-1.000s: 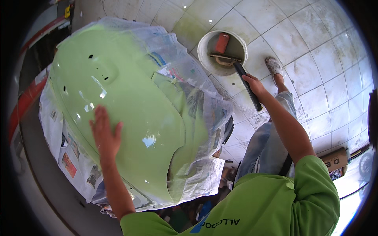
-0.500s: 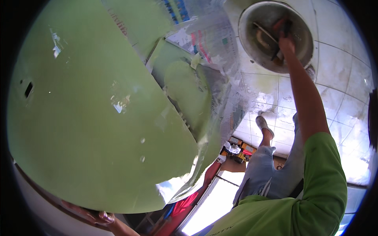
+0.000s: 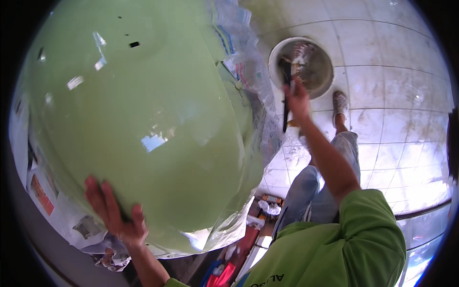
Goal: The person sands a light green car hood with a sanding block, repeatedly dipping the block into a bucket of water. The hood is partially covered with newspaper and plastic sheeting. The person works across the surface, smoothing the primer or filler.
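My left hand (image 3: 119, 217) lies with fingers spread on the near left edge of a large, curved pale green panel (image 3: 129, 177), which looks painted and glossy. My right hand (image 3: 299, 101) grips a long, narrow dark tool (image 3: 286, 115) by the near rim of a round basin (image 3: 330, 79). Motion blurs the tool, and its exact kind cannot be made out. Inside the basin is greyish liquid, with a reddish-white blurred shape (image 3: 302, 52) near the tool's far end.
Plastic sheeting (image 3: 265, 119) and printed paper edge the panel. White floor tiles (image 3: 368, 91) surround the basin, and my shoe (image 3: 340, 102) stands close to it. Orange boxes (image 3: 272, 198) and a red item (image 3: 222, 275) lie low beside my legs.
My left hand has moved from under the panel's edge onto its surface. My right hand has drawn back from inside the basin to its rim, bringing the dark tool. The view has shifted.
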Action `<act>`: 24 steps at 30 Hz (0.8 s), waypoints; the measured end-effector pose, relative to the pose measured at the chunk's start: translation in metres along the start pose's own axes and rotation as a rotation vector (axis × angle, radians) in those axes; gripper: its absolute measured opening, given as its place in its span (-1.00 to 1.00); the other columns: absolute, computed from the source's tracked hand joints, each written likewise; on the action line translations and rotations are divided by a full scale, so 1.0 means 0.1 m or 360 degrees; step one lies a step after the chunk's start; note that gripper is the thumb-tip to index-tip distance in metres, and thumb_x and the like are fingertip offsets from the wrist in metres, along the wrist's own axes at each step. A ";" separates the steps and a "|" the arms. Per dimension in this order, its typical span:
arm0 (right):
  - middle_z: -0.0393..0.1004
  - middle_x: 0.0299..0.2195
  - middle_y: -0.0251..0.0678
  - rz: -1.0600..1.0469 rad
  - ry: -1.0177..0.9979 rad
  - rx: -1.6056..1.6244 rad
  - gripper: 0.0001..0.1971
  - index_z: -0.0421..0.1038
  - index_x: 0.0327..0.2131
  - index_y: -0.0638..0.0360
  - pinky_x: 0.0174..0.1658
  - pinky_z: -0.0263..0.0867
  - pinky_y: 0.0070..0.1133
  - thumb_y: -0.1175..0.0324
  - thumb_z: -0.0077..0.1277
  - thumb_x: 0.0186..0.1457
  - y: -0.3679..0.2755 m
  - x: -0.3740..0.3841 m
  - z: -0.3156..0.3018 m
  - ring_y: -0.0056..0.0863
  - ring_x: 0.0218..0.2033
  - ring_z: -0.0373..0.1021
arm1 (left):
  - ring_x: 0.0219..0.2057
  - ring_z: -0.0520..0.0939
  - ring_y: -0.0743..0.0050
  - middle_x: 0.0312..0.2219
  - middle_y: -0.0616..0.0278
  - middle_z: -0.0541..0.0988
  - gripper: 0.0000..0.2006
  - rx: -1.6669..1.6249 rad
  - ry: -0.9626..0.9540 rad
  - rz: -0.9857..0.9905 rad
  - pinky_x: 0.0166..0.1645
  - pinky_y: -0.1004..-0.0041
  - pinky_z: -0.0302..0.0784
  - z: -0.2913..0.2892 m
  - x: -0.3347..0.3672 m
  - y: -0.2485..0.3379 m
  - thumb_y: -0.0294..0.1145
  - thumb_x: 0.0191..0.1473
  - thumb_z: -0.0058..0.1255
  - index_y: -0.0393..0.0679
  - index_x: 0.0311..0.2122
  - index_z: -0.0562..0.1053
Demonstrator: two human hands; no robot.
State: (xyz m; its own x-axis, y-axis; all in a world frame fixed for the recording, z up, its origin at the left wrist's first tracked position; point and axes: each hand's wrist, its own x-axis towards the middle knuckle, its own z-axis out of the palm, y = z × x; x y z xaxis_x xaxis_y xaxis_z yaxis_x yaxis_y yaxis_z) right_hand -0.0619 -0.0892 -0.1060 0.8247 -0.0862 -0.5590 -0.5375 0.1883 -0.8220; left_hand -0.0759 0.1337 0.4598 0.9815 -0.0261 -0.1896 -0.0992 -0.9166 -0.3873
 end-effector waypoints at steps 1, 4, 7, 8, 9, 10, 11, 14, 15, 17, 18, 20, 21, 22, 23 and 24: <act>0.50 0.11 -0.06 -0.0128 -0.0155 -0.0170 -0.47 0.44 0.21 0.20 0.31 0.22 -0.44 0.33 0.26 0.18 -0.42 -0.45 0.12 -0.26 0.21 0.40 | 0.44 0.21 -0.21 0.42 -0.12 0.23 -0.26 -0.0003 -0.0001 0.0006 0.50 -0.15 -0.06 0.01 -0.02 0.02 0.18 0.32 -0.12 -0.23 0.37 0.32; 0.42 0.21 0.03 -0.0421 -0.0430 -0.0231 -0.36 0.40 0.26 0.15 0.36 0.19 -0.32 0.18 0.31 0.13 -1.56 -1.39 0.40 -0.07 0.30 0.31 | 0.45 0.22 -0.08 0.42 -0.01 0.26 -0.33 -0.0044 0.0061 0.0036 0.49 -0.13 -0.07 0.02 -0.01 0.01 0.03 0.28 0.00 -0.15 0.38 0.34; 0.34 0.29 0.12 -0.0460 -0.0387 -0.0123 -0.31 0.39 0.28 0.14 0.38 0.18 -0.24 0.05 0.28 0.15 -2.06 -1.79 0.74 0.08 0.32 0.26 | 0.46 0.21 -0.01 0.42 0.07 0.26 -0.37 -0.0087 0.0204 0.0114 0.50 -0.12 -0.07 -0.02 0.03 0.00 -0.10 0.24 0.08 -0.09 0.38 0.35; 0.32 0.30 0.14 -0.0466 -0.0394 -0.0053 -0.31 0.38 0.28 0.15 0.38 0.17 -0.22 0.01 0.25 0.16 -2.14 -1.86 0.83 0.12 0.32 0.25 | 0.46 0.21 0.00 0.42 0.10 0.27 -0.37 -0.0092 0.0241 0.0138 0.50 -0.11 -0.07 -0.01 0.04 0.00 -0.14 0.23 0.10 -0.06 0.38 0.35; 0.32 0.29 0.16 -0.0502 -0.0290 -0.0197 -0.36 0.40 0.26 0.17 0.36 0.19 -0.21 0.02 0.21 0.21 -2.23 -1.94 0.89 0.15 0.31 0.25 | 0.46 0.21 0.00 0.42 0.11 0.26 -0.37 -0.0090 0.0277 0.0137 0.50 -0.11 -0.07 -0.04 0.06 0.02 -0.14 0.23 0.11 -0.06 0.37 0.35; 0.31 0.29 0.17 -0.0489 -0.0221 -0.0161 -0.38 0.40 0.25 0.18 0.36 0.19 -0.21 0.03 0.18 0.23 -2.25 -2.04 0.93 0.16 0.30 0.25 | 0.46 0.21 0.00 0.43 0.12 0.26 -0.37 -0.0092 0.0294 0.0138 0.50 -0.11 -0.06 -0.05 0.06 0.04 -0.15 0.22 0.11 -0.06 0.37 0.35; 0.31 0.30 0.18 -0.0463 -0.0151 -0.0129 -0.39 0.40 0.25 0.18 0.36 0.19 -0.21 0.04 0.16 0.25 -2.22 -2.12 0.96 0.17 0.30 0.25 | 0.46 0.21 0.00 0.43 0.13 0.26 -0.37 -0.0099 0.0300 0.0143 0.50 -0.11 -0.06 -0.04 0.07 0.07 -0.15 0.22 0.12 -0.06 0.37 0.35; 0.25 0.32 0.18 -0.0618 -0.0022 -0.0153 -0.44 0.36 0.28 0.16 0.36 0.18 -0.18 0.13 0.12 0.30 -2.09 -2.85 0.87 0.14 0.30 0.24 | 0.47 0.17 0.03 0.44 0.13 0.24 -0.37 -0.0100 0.0303 0.0219 0.51 -0.10 -0.10 0.06 0.11 0.01 -0.15 0.25 0.12 -0.07 0.38 0.33; 0.21 0.34 0.16 -0.0655 -0.0161 -0.0146 -0.41 0.32 0.31 0.13 0.38 0.14 -0.17 0.15 0.13 0.29 -2.07 -3.22 0.74 0.13 0.31 0.22 | 0.47 0.18 0.02 0.44 0.12 0.24 -0.37 -0.0097 0.0307 0.0227 0.51 -0.12 -0.10 0.12 0.08 -0.04 -0.15 0.24 0.12 -0.07 0.38 0.34; 0.18 0.38 0.05 -0.0651 -0.0300 -0.0197 -0.39 0.32 0.34 0.05 0.41 0.06 -0.10 0.15 0.15 0.26 -2.05 -3.77 0.52 0.12 0.34 0.19 | 0.47 0.19 0.00 0.44 0.08 0.24 -0.36 -0.0075 0.0313 0.0239 0.49 -0.16 -0.08 0.12 -0.05 -0.09 -0.13 0.22 0.12 -0.07 0.37 0.34; 0.18 0.38 0.04 -0.0666 -0.0324 -0.0142 -0.39 0.33 0.33 0.05 0.41 0.06 -0.09 0.16 0.16 0.26 -2.01 -3.73 0.49 0.11 0.35 0.19 | 0.47 0.18 0.00 0.44 0.08 0.23 -0.36 -0.0066 0.0305 0.0236 0.49 -0.17 -0.09 0.12 -0.09 -0.10 -0.12 0.23 0.12 -0.07 0.38 0.34; 0.19 0.39 0.01 -0.0689 -0.0363 -0.0023 -0.40 0.36 0.32 0.04 0.41 0.05 -0.08 0.17 0.16 0.24 -1.93 -3.58 0.52 0.08 0.36 0.18 | 0.47 0.17 0.00 0.44 0.07 0.22 -0.35 -0.0043 0.0285 0.0243 0.49 -0.18 -0.10 0.11 -0.12 -0.11 -0.11 0.23 0.12 -0.07 0.38 0.33; 0.23 0.37 0.03 -0.0707 -0.0277 -0.0020 -0.43 0.40 0.29 0.05 0.39 0.10 -0.12 0.17 0.17 0.23 -1.87 -3.34 0.62 0.07 0.34 0.22 | 0.47 0.17 0.01 0.44 0.07 0.22 -0.35 -0.0039 0.0286 0.0240 0.49 -0.17 -0.10 0.12 -0.11 -0.11 -0.10 0.23 0.12 -0.07 0.38 0.33; 0.28 0.34 0.06 -0.0694 -0.0194 -0.0009 -0.44 0.42 0.26 0.05 0.36 0.16 -0.16 0.16 0.18 0.22 -1.78 -2.94 0.74 0.08 0.29 0.28 | 0.48 0.17 0.01 0.45 0.08 0.22 -0.35 -0.0031 0.0292 0.0255 0.49 -0.17 -0.10 0.10 -0.06 -0.07 -0.09 0.24 0.11 -0.07 0.39 0.32; 0.31 0.32 0.06 -0.0571 -0.0113 -0.0016 -0.45 0.45 0.24 0.05 0.35 0.19 -0.20 0.13 0.20 0.21 -1.70 -2.47 0.85 0.08 0.26 0.31 | 0.48 0.16 0.01 0.45 0.08 0.21 -0.35 -0.0030 0.0297 0.0278 0.49 -0.17 -0.10 0.08 -0.02 -0.02 -0.09 0.24 0.11 -0.07 0.39 0.32; 0.30 0.33 0.03 -0.0541 -0.0067 -0.0020 -0.43 0.46 0.23 0.06 0.35 0.19 -0.23 0.09 0.20 0.20 -1.69 -2.03 0.89 0.03 0.27 0.31 | 0.48 0.16 0.01 0.45 0.08 0.22 -0.35 -0.0038 0.0298 0.0303 0.49 -0.16 -0.10 0.05 0.03 0.03 -0.09 0.24 0.10 -0.07 0.39 0.32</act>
State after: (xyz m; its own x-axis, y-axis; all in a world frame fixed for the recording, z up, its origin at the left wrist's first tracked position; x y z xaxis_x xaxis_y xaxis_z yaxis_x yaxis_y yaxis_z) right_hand -0.1226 -0.0168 0.1561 0.9634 -0.1015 -0.2482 -0.2327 0.1438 -0.9619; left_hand -0.0743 0.1332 0.4535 0.9590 -0.2703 -0.0856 -0.2831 -0.8972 -0.3389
